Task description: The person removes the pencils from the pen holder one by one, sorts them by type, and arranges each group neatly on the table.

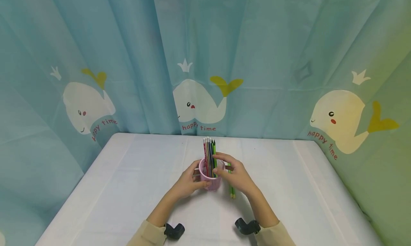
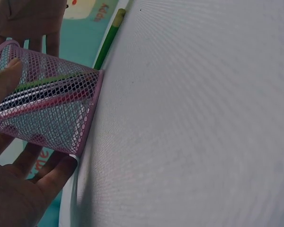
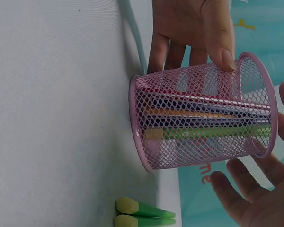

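Observation:
A pink mesh pencil cup (image 1: pixel 213 184) stands upright on the table. My left hand (image 1: pixel 187 181) holds it from the left side, thumb across the near wall and fingers round behind, as the right wrist view shows. Several pencils (image 1: pixel 208 156) stand inside, red, dark and green ones, leaning together. Beside the rim on the right is my right hand (image 1: pixel 237 172), thumb and fingers apart and loosely bent, with the fingertips close to the green pencil (image 3: pixel 203 133) in the cup. In the left wrist view its fingers are spread behind the mesh.
Two green pencils (image 1: pixel 232 191) lie side by side on the table, right of the cup, partly hidden under the right hand. A white cloth covers the table (image 1: pixel 128 189). Behind it hangs a blue-green curtain (image 1: pixel 273 60) with printed whales.

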### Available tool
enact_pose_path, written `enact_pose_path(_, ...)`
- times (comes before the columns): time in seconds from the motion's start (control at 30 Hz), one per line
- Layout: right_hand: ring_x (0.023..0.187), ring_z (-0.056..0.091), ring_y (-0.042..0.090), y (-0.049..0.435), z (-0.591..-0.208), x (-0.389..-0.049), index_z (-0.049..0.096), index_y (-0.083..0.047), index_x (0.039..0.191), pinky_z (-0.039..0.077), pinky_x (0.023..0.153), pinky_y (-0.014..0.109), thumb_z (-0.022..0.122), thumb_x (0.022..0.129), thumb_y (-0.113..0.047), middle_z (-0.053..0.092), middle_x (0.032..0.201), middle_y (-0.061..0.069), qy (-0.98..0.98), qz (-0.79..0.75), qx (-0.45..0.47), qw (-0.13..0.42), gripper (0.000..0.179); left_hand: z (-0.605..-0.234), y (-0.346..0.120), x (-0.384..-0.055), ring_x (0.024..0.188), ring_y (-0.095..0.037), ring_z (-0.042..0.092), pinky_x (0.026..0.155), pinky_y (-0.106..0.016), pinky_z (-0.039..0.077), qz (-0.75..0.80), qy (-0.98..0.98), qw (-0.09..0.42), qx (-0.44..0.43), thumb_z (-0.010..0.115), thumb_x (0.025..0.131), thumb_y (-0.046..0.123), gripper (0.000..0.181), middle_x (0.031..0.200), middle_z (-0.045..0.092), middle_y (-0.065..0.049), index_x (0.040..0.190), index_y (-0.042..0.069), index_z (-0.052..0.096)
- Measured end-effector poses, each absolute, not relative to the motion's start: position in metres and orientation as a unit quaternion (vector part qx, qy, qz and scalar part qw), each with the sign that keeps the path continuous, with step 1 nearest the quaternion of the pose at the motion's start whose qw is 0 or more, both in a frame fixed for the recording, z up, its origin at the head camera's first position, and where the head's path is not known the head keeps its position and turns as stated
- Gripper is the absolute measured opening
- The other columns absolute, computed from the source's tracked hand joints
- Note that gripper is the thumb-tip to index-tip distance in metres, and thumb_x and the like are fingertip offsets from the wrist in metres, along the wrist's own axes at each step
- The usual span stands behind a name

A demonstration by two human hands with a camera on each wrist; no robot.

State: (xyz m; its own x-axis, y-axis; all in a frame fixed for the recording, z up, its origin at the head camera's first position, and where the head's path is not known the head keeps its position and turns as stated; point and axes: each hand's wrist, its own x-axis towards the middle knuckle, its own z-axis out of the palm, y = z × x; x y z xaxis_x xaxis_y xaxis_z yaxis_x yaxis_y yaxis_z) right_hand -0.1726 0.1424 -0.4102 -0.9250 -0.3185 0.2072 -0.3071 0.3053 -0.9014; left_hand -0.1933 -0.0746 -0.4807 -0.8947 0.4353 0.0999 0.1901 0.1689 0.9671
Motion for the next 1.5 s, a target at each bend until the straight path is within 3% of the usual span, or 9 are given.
enact_pose_path(0.37, 0.136, 0.047, 0.039, 0.141, -0.412, -0.172, 0.057, 0.0, 0.137, 0.048, 0.1, 0.062, 0.072, 0.09, -0.009, 0.054, 0.144, 0.019, 0.826, -0.527, -0.202, -0.024, 0.05, -0.48, -0.075, -0.193, 0.127, -0.041, 0.053, 0.106, -0.048, 0.049, 0.609, 0.759, 0.101, 0.206, 0.08, 0.084, 0.012, 0.08, 0.144, 0.047, -0.019, 0.15, 0.01, 0.036)
enact_pose_path(0.8, 0.132, 0.051, 0.041, 0.145, -0.41, -0.174, 0.059, 0.004, 0.132, 0.049, 0.099, 0.062, 0.069, 0.091, -0.007, 0.057, 0.139, 0.022, 0.806, -0.555, -0.203, -0.04, 0.044, -0.48, -0.074, -0.193, 0.128, -0.043, 0.053, 0.105, -0.047, 0.05, 0.614, 0.755, 0.102, 0.206, 0.08, 0.083, 0.009, 0.08, 0.144, 0.046, -0.02, 0.15, 0.009, 0.036)
enact_pose_path(1.0, 0.133, 0.049, 0.043, 0.151, -0.43, -0.189, 0.058, 0.006, 0.133, 0.048, 0.101, 0.062, 0.069, 0.092, -0.005, 0.056, 0.14, 0.022, 0.789, -0.58, -0.198, -0.047, 0.044, -0.479, -0.074, -0.193, 0.127, -0.042, 0.053, 0.106, -0.048, 0.049, 0.612, 0.758, 0.101, 0.203, 0.081, 0.083, 0.009, 0.08, 0.144, 0.047, -0.019, 0.15, 0.01, 0.037)
enact_pose_path(1.5, 0.123, 0.061, 0.037, 0.164, -0.427, -0.192, 0.057, -0.009, 0.138, 0.056, 0.095, 0.035, 0.069, 0.093, -0.011, 0.055, 0.144, 0.011, 0.74, -0.645, -0.189, -0.034, 0.046, -0.478, -0.074, -0.192, 0.128, -0.042, 0.053, 0.107, -0.049, 0.048, 0.611, 0.759, 0.1, 0.2, 0.081, 0.083, 0.01, 0.08, 0.146, 0.047, -0.019, 0.15, 0.01, 0.037)
